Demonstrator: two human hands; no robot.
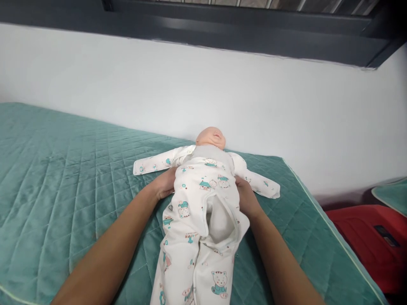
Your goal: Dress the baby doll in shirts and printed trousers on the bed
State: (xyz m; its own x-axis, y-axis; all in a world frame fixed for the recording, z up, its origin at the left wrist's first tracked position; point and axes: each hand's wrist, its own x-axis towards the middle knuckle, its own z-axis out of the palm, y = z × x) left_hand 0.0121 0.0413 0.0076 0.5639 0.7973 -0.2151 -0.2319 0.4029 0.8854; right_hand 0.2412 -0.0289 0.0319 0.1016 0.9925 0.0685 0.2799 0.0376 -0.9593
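A baby doll lies on its back, its head by the wall. It is dressed in white baby clothes printed with teal and pink animals and houses. Both sleeves stretch out sideways, and an opening gapes at the crotch. My left hand is at the left side of the doll's waist, closed on the edge of the clothes, its fingertips tucked out of sight. On the opposite side, my right hand grips the clothes at the waist, its fingers mostly hidden behind the fabric.
The doll rests on a green quilted bed cover. A white wall rises behind, with a dark frame above it. Beyond the bed's right edge stands a red plastic object.
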